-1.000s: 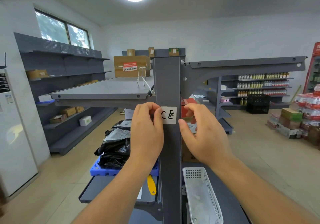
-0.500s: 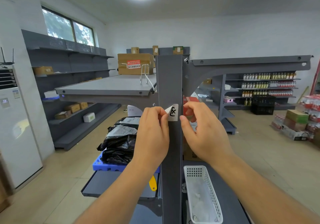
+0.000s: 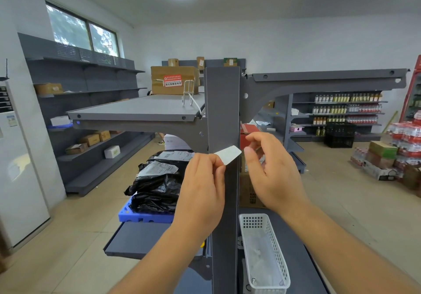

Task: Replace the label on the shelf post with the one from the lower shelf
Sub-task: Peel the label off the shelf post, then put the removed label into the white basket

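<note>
A grey shelf post (image 3: 222, 102) stands upright in the middle of the view. My left hand (image 3: 201, 187) pinches one end of a small white label (image 3: 228, 154), which is off the post face and shows its blank back. My right hand (image 3: 271, 171) hovers just right of the post with fingers apart and nothing in them. The post face where the label sat is bare. On the lower shelf (image 3: 300, 259) I cannot make out another label; a dark mark shows beside the basket.
A white perforated basket (image 3: 265, 251) sits on the lower shelf right of the post. Black bags (image 3: 159, 179) lie on a blue crate (image 3: 141, 216) at left. A grey upper shelf (image 3: 141, 109) juts out left, a bracket arm (image 3: 323, 79) right.
The label, stuck flat on the post a second ago, has been peeled off by my left hand. My right hand has let go and drawn away to the right.
</note>
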